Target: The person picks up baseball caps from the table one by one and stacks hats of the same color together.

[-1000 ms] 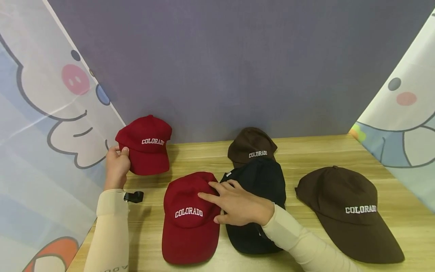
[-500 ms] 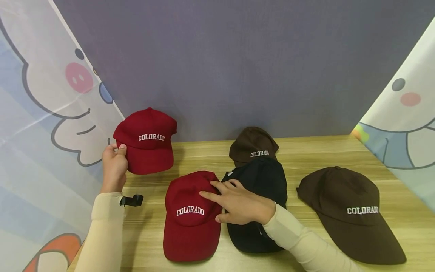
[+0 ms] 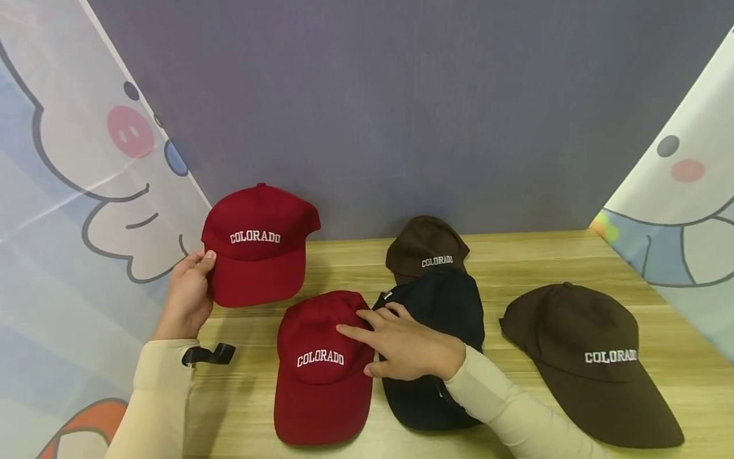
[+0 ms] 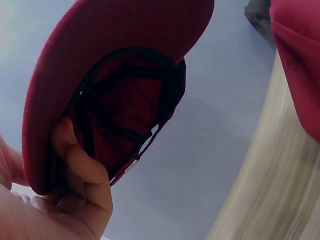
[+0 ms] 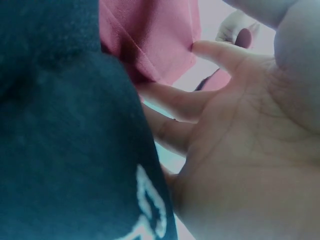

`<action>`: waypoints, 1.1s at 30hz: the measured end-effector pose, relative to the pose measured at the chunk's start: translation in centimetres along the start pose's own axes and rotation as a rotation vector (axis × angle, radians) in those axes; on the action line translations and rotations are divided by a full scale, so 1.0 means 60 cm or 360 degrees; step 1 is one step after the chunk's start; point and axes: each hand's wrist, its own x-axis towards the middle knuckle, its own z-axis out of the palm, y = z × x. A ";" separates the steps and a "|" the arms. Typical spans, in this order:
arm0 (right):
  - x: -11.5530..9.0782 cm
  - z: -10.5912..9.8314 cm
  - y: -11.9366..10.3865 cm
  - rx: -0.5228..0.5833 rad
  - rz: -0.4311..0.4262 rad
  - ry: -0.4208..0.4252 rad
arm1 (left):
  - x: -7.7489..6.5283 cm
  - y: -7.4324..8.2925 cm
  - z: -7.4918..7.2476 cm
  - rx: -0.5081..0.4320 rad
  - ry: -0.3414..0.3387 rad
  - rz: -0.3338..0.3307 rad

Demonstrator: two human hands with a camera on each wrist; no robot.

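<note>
My left hand [image 3: 186,294] grips a red cap [image 3: 258,248] with white COLORADO lettering by its left edge, raised over the table's back left part. In the left wrist view its fingers [image 4: 82,165] curl into the dark inside of the cap [image 4: 127,105], where the brim meets the crown. A second red cap [image 3: 321,398] lies brim forward on the table. Spread over that cap's right side is my right hand [image 3: 410,344], its fingertips touching the crown. Under the hand and wrist lies a black cap [image 3: 430,398]; the hand hides part of it.
A brown cap [image 3: 427,242] sits at the back, partly behind the black one. Another brown cap [image 3: 585,344] lies at the right of the wooden table [image 3: 533,252]. A grey panel [image 3: 401,115] stands behind, with cartoon-printed sheets [image 3: 74,166] at both sides.
My left hand has brought the red cap up from the back left, then rightward and closer to me, turning its brim slightly. My right hand and the other caps stay almost where they were.
</note>
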 end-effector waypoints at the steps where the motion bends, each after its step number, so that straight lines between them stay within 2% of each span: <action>1: 0.000 0.000 0.000 0.0003 -0.0005 0.0010 | -0.001 0.002 -0.001 -0.0029 -0.0016 -0.0008; 7: -0.001 -0.003 0.000 -0.0018 -0.0057 0.0105 | -0.001 0.007 0.002 -0.0098 -0.0051 -0.0032; 14: 0.002 0.001 -0.005 -0.0088 -0.0087 0.0135 | 0.000 0.008 0.005 -0.0120 -0.0074 -0.0021; 21: 0.007 0.011 -0.006 -0.0122 0.0005 0.0127 | 0.000 0.008 0.006 -0.0167 -0.0096 -0.0019; 26: 0.010 0.014 -0.002 -0.0186 0.0108 0.0147 | 0.001 0.005 0.008 -0.0203 -0.0163 -0.0032; 33: 0.012 0.015 0.000 -0.0230 0.0116 0.0155 | 0.004 -0.002 0.010 -0.0192 -0.0246 -0.0083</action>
